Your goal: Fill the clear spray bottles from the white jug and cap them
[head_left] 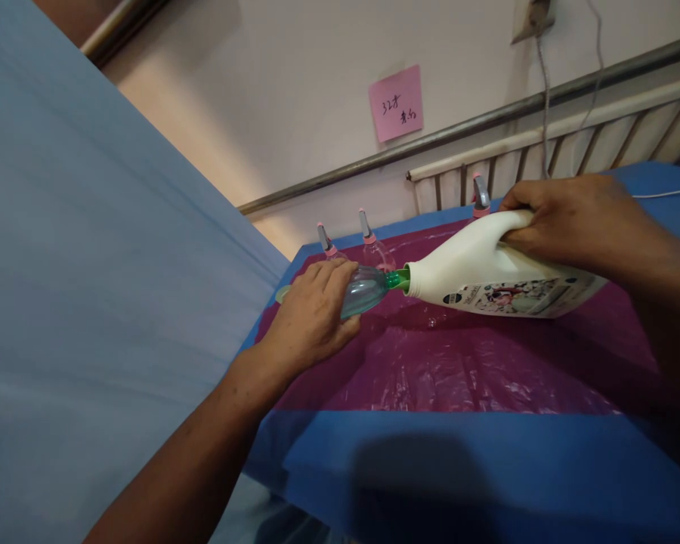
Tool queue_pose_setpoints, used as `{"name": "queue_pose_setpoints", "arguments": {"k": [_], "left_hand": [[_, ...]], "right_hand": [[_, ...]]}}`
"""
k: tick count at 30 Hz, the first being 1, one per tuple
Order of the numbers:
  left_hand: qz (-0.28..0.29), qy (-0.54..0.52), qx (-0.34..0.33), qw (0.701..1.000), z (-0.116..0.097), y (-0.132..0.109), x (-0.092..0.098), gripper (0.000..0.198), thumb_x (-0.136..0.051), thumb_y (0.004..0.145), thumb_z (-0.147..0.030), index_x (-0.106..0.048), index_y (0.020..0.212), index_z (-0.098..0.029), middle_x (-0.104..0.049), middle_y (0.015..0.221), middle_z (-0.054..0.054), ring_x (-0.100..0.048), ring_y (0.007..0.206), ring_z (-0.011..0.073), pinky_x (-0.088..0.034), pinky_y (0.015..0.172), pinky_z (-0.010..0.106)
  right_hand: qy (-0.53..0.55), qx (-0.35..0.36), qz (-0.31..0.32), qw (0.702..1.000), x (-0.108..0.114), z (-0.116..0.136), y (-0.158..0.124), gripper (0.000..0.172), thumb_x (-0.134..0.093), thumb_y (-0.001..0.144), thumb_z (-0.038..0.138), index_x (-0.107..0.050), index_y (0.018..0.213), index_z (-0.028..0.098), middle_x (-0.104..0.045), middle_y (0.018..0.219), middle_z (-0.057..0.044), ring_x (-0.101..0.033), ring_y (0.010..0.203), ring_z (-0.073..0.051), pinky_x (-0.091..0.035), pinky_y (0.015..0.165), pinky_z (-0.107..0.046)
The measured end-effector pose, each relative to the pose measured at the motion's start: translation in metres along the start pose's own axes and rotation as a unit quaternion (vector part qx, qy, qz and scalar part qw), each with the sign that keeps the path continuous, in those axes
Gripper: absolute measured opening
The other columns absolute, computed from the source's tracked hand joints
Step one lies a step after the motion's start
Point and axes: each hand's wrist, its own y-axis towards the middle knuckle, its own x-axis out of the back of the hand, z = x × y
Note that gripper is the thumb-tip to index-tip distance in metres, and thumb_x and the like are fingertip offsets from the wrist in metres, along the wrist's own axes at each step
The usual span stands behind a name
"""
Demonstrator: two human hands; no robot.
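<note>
My left hand is wrapped round a clear bottle with a green threaded neck, tilted almost flat. My right hand grips the handle of a large white jug with a printed label, also tipped on its side. The jug's mouth meets the bottle's neck, with a green lip between them; whether liquid is flowing I cannot tell. Behind them stand clear bottles with pink-collared grey tops, one top just past my left hand and another grey top beside my right hand.
Shiny magenta plastic sheeting covers the blue-draped surface. A pale blue curtain hangs close on the left. Behind are a metal rail, a barred white frame, a hanging cord and a pink note on the wall.
</note>
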Motion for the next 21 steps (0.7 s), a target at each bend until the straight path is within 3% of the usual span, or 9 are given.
{"name": "queue_pose_setpoints", "arguments": {"k": [9, 21], "left_hand": [[0.020, 0.003, -0.015, 1.000, -0.001, 0.006, 0.009, 0.069, -0.076, 0.095, -0.023, -0.052, 0.160, -0.017, -0.062, 0.168, 0.024, -0.059, 0.158, 0.0454, -0.055, 0.129, 0.067], [0.044, 0.025, -0.017, 0.999, -0.004, 0.011, 0.014, 0.065, -0.072, 0.096, -0.024, -0.053, 0.158, -0.016, -0.063, 0.166, 0.024, -0.059, 0.158, 0.0449, -0.054, 0.129, 0.065]], "right_hand": [[-0.002, 0.005, -0.003, 1.000, 0.001, 0.002, -0.001, 0.045, -0.064, 0.086, 0.054, -0.087, 0.120, 0.035, -0.084, 0.097, -0.008, -0.073, 0.088, -0.032, -0.046, 0.076, -0.041], [0.009, 0.017, 0.003, 1.000, -0.003, -0.003, 0.002, 0.047, -0.065, 0.083, 0.057, -0.087, 0.120, 0.037, -0.087, 0.107, -0.008, -0.075, 0.094, -0.034, -0.046, 0.080, -0.044]]}}
